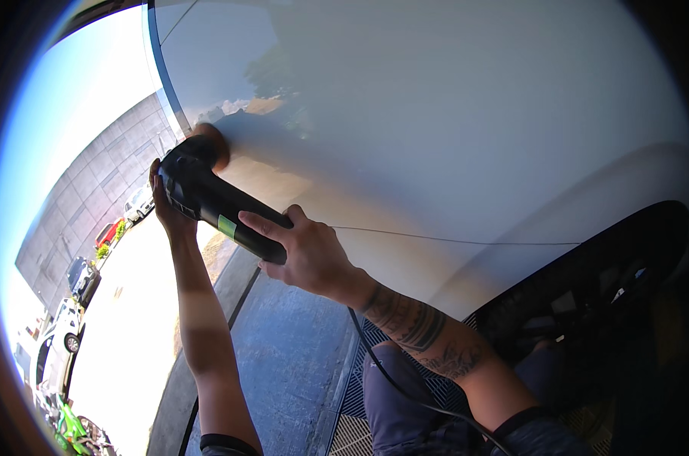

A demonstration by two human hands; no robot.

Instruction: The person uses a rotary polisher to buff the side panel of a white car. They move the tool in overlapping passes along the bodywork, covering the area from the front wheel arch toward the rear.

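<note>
A black corded polisher (230, 204) with a light green label is held up against a glossy pale car panel (435, 129). Its round orange-brown pad (221, 148) meets the panel near the panel's left edge, and the pad looks blurred. My left hand (169, 211) is closed round the polisher's head end from the left, its fingers partly hidden behind the tool. My right hand (314, 254) wraps the rear of the body, with the index finger stretched along the top. From the rear end a black cord (375, 357) runs down past my right forearm.
A dark wheel arch with a wheel (587, 285) lies at lower right. Below are a blue-grey floor (283, 349), a floor grating (352, 433) and my knees. On the left, parked cars (78, 277) line a sunlit yard before a grey block wall (93, 178).
</note>
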